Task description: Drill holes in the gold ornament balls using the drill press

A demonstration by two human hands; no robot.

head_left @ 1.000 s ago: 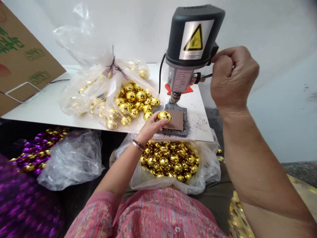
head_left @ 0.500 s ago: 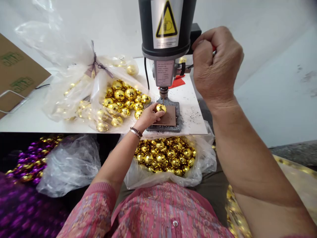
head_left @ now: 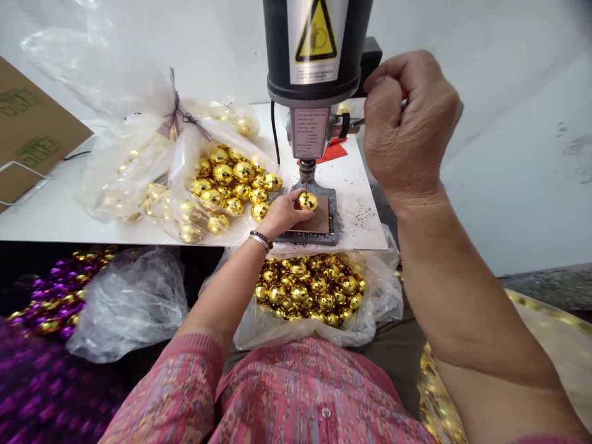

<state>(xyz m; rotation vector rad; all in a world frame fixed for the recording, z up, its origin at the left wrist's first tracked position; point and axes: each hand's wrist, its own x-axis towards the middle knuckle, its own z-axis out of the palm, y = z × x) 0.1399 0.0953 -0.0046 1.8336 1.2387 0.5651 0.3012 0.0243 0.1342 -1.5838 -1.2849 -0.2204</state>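
My left hand [head_left: 287,214] grips a gold faceted ball [head_left: 307,201] between thumb and fingers, on a brown square board [head_left: 318,221]. The board lies on the grey base [head_left: 333,213] of a bench drill press [head_left: 312,68]. Its thin drill bit [head_left: 306,182] points straight down at the top of the ball; whether it touches, I cannot tell. Up on the right, my right hand [head_left: 411,123] is closed around the drill press's feed handle, most of which the fist hides; a bit of red shows there.
Left of the drill, an open plastic bag [head_left: 178,185] spills gold balls [head_left: 231,182] onto the white table [head_left: 41,222]. Below the table edge sits another bag full of gold balls [head_left: 309,290]. Purple and gold balls [head_left: 60,283] lie lower left, near a cardboard box [head_left: 37,129]. Dark shavings dot the tabletop.
My left hand has shifted slightly right with the gold ball, which now sits under the drill bit. My right hand stays on the handle; the whole view has moved a little.
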